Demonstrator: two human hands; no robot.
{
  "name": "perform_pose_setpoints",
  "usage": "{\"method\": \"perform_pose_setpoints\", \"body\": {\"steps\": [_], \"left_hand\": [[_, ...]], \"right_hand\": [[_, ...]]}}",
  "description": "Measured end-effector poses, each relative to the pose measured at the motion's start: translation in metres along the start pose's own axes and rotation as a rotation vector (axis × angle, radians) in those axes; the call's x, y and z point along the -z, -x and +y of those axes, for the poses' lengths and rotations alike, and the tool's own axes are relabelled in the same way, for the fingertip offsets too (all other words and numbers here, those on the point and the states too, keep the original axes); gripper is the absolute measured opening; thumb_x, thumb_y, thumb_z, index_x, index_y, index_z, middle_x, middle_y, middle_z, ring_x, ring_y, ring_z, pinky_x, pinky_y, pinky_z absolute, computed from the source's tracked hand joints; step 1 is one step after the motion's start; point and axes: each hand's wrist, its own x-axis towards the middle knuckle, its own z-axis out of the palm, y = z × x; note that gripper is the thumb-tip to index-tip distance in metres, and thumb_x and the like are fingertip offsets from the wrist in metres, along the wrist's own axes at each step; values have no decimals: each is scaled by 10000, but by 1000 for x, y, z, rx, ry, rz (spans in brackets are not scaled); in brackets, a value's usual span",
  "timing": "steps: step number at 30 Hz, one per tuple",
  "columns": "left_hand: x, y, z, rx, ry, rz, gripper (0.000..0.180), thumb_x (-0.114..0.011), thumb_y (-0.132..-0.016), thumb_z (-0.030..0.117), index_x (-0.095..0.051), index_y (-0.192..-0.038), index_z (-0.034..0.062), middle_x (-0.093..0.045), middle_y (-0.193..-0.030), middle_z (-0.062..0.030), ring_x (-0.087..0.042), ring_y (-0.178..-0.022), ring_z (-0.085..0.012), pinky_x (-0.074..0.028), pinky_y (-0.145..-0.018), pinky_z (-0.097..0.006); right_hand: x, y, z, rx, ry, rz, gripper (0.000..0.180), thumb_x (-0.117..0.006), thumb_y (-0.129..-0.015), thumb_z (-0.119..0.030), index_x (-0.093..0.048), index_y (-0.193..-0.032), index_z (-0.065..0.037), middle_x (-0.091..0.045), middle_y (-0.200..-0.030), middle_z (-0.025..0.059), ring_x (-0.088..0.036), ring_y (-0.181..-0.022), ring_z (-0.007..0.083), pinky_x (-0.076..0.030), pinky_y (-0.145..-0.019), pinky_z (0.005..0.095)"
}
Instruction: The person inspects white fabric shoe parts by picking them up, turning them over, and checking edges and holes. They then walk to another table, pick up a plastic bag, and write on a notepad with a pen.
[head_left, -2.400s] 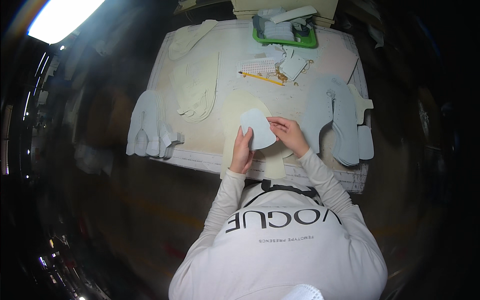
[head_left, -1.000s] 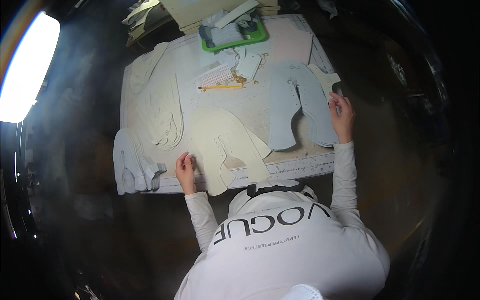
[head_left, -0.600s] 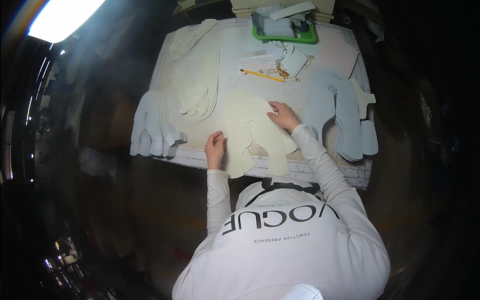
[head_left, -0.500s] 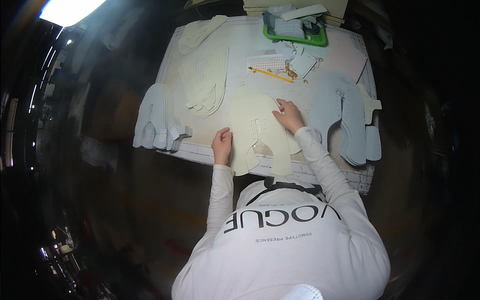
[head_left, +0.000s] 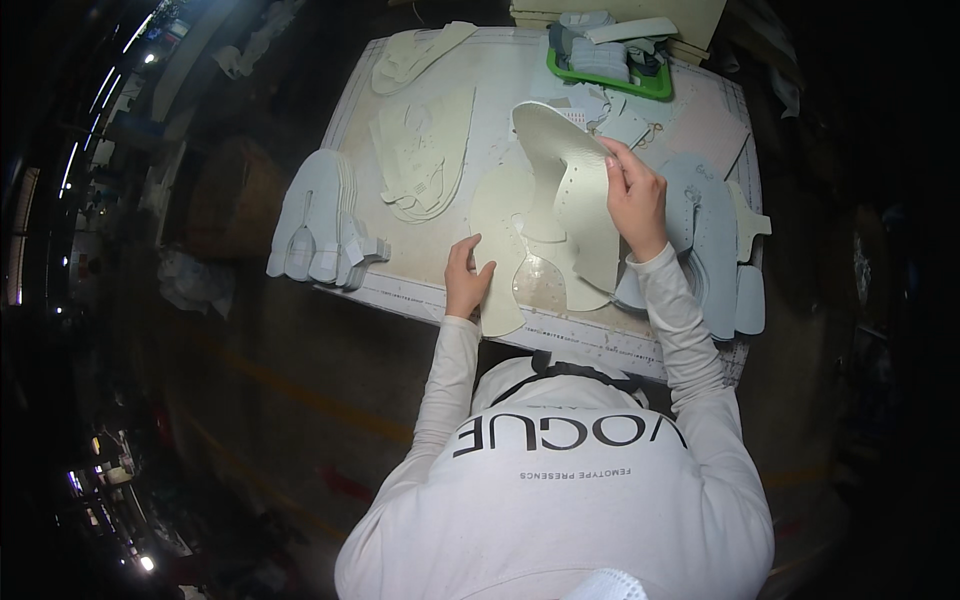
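A cream shoe-upper piece [head_left: 583, 210] is raised and curled above the table, with a row of small holes along it. My right hand [head_left: 638, 195] is closed on its upper right edge. Beneath it, a second cream shoe-upper piece [head_left: 498, 200], partly covered, lies flat near the front edge. My left hand [head_left: 467, 278] is beside that lower piece's left edge, fingers curved and thumb apart, holding nothing; whether it touches the piece I cannot tell.
Pale blue shoe-upper stacks stand at left [head_left: 318, 215] and right [head_left: 715, 215]. Beyond my left hand lie cream cut pieces [head_left: 425, 150]. A green tray [head_left: 610, 85] of parts is at the back, with paper scraps [head_left: 622, 120] before it. The table's front edge [head_left: 420, 305] is close.
My right hand has taken hold of the upper cream piece and raised it, curling it up from the one beneath. My left hand has shifted slightly right, its thumb now apart.
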Motion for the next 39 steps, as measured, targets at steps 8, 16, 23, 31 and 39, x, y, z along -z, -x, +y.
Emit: {"method": "perform_pose_setpoints", "body": {"steps": [8, 16, 23, 31, 39], "left_hand": [[48, -5, -30, 72, 106, -116, 531, -674, -693, -20, -570, -1198, 107, -545, -1177, -46, -546, -935, -123, -454, -738, -223], [65, -21, -25, 49, 30, -221, 428, -627, -749, 9, -585, -1167, 93, -563, -1128, -31, -553, -914, -110, -447, -768, -222], [39, -51, -7, 14, 9, 143, 246, -616, -778, 62, -651, -1021, 75, -607, -987, -85, -616, -797, -171, -498, -707, -275], [-20, -97, 15, -69, -154, 91, 242, -648, -769, 107, -640, -1006, 60, -614, -950, -120, -622, -783, -216, -497, -721, -315], [-67, -115, 26, 25, -113, -56, 368, -673, -758, 298, -646, -953, -12, -647, -887, -183, -622, -796, -316, -479, -737, -387]], "right_hand": [[40, -10, -36, -98, -348, -62, 248, -492, -922, -55, -576, -1141, 26, -649, -927, 92, -608, -781, 98, -477, -682, 200], [36, 0, -19, -319, -881, -245, 262, -480, -917, -38, -540, -1144, 78, -646, -989, 106, -605, -865, 104, -471, -769, 204], [-42, 51, 76, -393, -15, -397, 316, -567, -821, -75, -587, -1135, -69, -644, -958, 151, -653, -816, 246, -515, -737, 330], [-24, 89, 71, -278, -116, -351, 200, -552, -829, -51, -646, -1005, -32, -632, -891, 142, -641, -787, 258, -515, -714, 312], [-19, 104, 62, -165, -9, -313, 154, -568, -820, -69, -661, -937, -31, -628, -865, 131, -619, -743, 293, -501, -669, 342]]}}
